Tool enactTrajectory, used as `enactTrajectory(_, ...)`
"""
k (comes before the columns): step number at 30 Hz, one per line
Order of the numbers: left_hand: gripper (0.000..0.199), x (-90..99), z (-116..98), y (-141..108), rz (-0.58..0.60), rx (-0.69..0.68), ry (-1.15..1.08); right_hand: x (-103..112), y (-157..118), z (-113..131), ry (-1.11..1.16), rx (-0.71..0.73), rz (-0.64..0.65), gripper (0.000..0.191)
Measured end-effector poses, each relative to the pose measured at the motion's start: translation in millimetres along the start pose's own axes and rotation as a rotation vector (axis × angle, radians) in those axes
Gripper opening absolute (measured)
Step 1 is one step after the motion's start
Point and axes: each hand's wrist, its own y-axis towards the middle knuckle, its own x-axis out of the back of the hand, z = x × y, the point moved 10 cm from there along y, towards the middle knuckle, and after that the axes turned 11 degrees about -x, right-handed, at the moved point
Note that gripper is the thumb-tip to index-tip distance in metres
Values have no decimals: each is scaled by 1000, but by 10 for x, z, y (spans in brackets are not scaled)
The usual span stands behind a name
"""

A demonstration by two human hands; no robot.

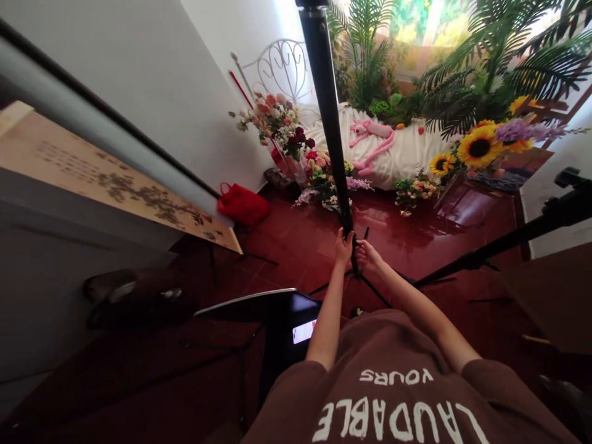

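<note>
A tall black light stand [329, 117] rises upright in front of me, its splayed legs on the dark red floor. My left hand [343, 248] is closed round the lower part of its pole. Just right of the pole, my right hand [369, 255] has its fingers curled in a pinch at about the same height, by what looks like the stand's knob. The fingers cover most of that small part, so its shape is hidden.
A second black stand [509, 234] slants in from the right. Near my left arm, a lit phone [303, 332] lies on a dark surface. A painted scroll panel [120, 179], red bag [243, 203], sunflowers [478, 145] and white-draped bed [411, 151] with a pink plush toy [372, 139] stand around.
</note>
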Motion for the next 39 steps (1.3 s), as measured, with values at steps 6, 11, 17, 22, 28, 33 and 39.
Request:
enactTrajectory(6,48,-20,7,8,27,2,-50,51,85,-82,-1,-141,40,41)
enactTrajectory(11,49,-42,93,31,35,1,-66,111,48,201,-276,90,-163,35)
enactTrajectory(17,49,21,46,54,46,-56,90,-141,-360,705,-1217,545,-629,28)
enactTrajectory(22,45,115,-150,93,10,-159,178,-315,-457,698,-1553,569,-751,23)
enactTrajectory(28,42,131,-355,204,18,-240,155,-302,-613,689,-1460,641,-727,25)
enactTrajectory(33,55,175,-608,336,-28,-232,77,38,-748,662,-1100,627,-753,41)
enactTrajectory(39,63,282,-1045,599,-131,-262,-9,216,-449,395,-824,434,-592,38)
